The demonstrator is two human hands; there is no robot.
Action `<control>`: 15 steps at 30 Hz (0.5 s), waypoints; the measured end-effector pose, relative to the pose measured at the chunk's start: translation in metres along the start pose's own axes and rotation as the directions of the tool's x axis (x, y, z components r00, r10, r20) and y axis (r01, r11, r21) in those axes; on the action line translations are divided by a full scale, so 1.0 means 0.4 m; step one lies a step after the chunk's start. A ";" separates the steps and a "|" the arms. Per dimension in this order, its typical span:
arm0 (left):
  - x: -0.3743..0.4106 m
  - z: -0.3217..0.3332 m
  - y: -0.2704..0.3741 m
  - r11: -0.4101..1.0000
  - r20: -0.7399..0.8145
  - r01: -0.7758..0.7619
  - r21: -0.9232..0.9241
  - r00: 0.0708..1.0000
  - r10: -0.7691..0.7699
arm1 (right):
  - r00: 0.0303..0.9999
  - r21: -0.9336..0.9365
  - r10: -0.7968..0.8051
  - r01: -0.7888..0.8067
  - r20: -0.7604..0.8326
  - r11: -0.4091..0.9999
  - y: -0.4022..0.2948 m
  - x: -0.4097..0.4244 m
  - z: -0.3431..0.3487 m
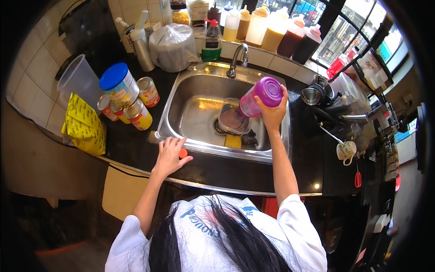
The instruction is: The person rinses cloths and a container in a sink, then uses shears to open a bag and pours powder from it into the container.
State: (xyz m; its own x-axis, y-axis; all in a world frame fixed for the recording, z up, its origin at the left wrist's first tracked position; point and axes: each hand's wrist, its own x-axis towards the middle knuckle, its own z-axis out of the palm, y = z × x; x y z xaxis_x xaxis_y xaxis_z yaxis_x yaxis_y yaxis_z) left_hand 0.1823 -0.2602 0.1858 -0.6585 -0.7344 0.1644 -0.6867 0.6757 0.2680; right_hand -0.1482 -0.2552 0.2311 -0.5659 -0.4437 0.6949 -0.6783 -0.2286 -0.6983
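My right hand (273,110) grips a purple plastic bottle (260,95), tipped with its base up, over the right part of a stainless steel sink (190,98). Its lower end is at a clear plastic container (234,117) in the sink, with something brownish inside. Beneath the container lie a yellow sponge (233,140) and a dark scrubbing pad (250,138). My left hand (171,156) rests at the sink's front left edge with fingers spread, beside a small orange cap (183,153); whether it touches the cap I cannot tell.
A curved faucet (238,57) rises behind the sink. Left stand several cans (138,115), a blue-lidded tin (119,83) and a yellow bag (83,125). Sauce bottles (272,30) line the window ledge. Utensils (316,91) and a mug (346,149) are at the right.
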 end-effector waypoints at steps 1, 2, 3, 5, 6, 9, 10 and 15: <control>0.030 -0.010 0.005 0.996 -0.034 -0.053 -0.069 0.998 0.050 | 1.000 -0.014 -0.023 0.024 0.014 1.000 -0.009 0.002 0.002; 0.080 -0.020 0.014 0.984 -0.068 -0.110 -0.138 0.992 0.102 | 0.999 -0.032 -0.045 0.046 0.027 0.998 -0.017 0.004 0.001; 0.142 -0.022 0.031 0.961 -0.101 -0.179 -0.211 0.982 0.161 | 0.997 -0.054 -0.066 0.067 0.031 0.996 -0.023 0.007 -0.008; 0.284 -0.001 0.068 0.878 -0.159 -0.290 -0.380 0.956 0.246 | 0.993 -0.061 -0.109 0.112 0.046 0.992 -0.052 0.011 0.013; 0.361 0.021 0.101 0.805 -0.169 -0.301 -0.511 0.954 0.249 | 0.989 -0.063 -0.129 0.133 0.074 0.989 -0.049 0.009 0.018; 0.508 0.094 0.197 0.556 -0.277 -0.360 -0.750 0.933 0.231 | 0.982 0.021 -0.156 0.155 0.107 0.988 -0.062 0.010 0.028; 0.535 0.115 0.219 0.467 -0.319 -0.386 -0.796 0.922 0.218 | 0.985 -0.005 -0.137 0.138 0.103 0.990 -0.068 0.010 0.025; 0.584 0.166 0.206 0.544 -0.303 -0.366 -0.755 0.931 0.206 | 0.972 0.070 -0.143 0.132 0.185 0.989 -0.056 0.037 0.024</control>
State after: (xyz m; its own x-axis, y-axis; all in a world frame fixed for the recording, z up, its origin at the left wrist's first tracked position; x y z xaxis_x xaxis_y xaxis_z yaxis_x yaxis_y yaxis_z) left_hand -0.0485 -0.3719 0.1833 -0.6613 -0.5632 0.4956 0.1001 0.5884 0.8023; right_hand -0.1369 -0.2647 0.2554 -0.3666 -0.5594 0.7434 -0.7125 -0.3451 -0.6110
